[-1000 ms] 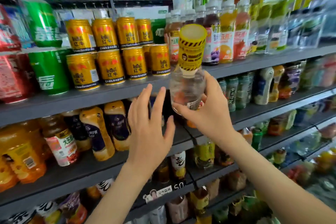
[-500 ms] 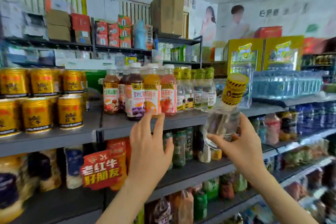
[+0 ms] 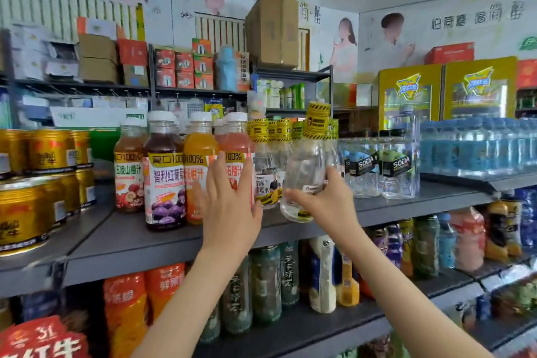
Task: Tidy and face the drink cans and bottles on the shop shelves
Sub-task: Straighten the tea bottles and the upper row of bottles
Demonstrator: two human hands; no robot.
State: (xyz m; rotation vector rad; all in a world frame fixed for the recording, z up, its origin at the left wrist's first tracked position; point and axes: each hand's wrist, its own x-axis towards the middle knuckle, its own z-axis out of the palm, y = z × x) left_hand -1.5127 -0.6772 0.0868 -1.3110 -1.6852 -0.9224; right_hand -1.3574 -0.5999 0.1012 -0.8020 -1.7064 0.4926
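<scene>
In my right hand (image 3: 329, 202) the fingers grip the bottle (image 3: 305, 166), tilted cap-right just before its matching row (image 3: 268, 154); my left hand (image 3: 229, 206) lies open.

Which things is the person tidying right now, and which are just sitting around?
For the job: clear yellow-capped bottle, held in the right hand; left hand, open by the juice bottles; matching bottle row; gold cans; shelf.

Just sitting around: cardboard box; red boxes; wall posters.
</scene>
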